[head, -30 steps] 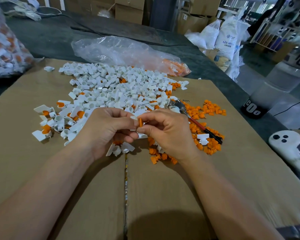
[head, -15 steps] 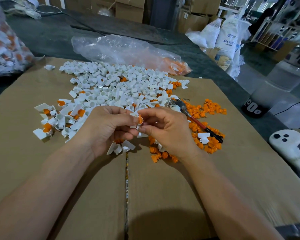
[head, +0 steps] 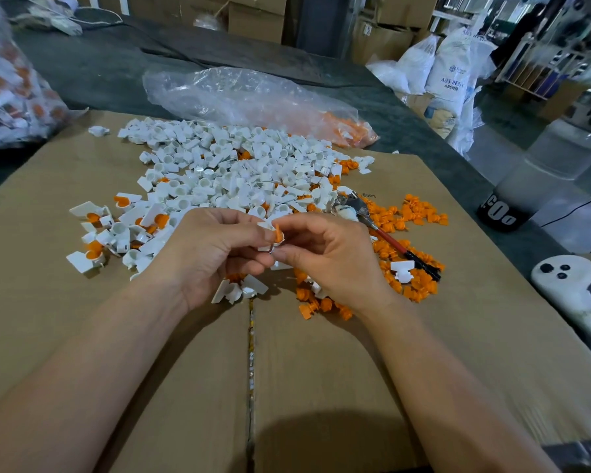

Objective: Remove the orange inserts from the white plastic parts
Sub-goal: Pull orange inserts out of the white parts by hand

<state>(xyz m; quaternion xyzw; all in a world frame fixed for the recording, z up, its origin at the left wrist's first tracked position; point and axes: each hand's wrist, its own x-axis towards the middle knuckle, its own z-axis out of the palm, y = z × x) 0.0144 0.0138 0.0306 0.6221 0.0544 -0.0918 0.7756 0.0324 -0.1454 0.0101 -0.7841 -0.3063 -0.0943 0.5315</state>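
Note:
My left hand (head: 212, 254) grips a small white plastic part (head: 266, 230) over the middle of the cardboard. My right hand (head: 325, 254) pinches the orange insert (head: 277, 233) that sits at that part's end, thumb and forefinger closed on it. Behind the hands spreads a big heap of white parts (head: 239, 165). To the left lie white parts that still hold orange inserts (head: 99, 233). Loose orange inserts (head: 406, 213) are scattered on the right and under my right wrist.
Pliers with red-black handles (head: 389, 237) lie among the loose inserts. A clear plastic bag (head: 253, 97) lies behind the heap, another bag of parts (head: 11, 87) at far left. A white controller (head: 574, 285) rests at the cardboard's (head: 321, 370) right edge.
The hands have risen slightly and drawn together; the insert, held clear of the part a second ago, now sits against the white part between both hands' fingers.

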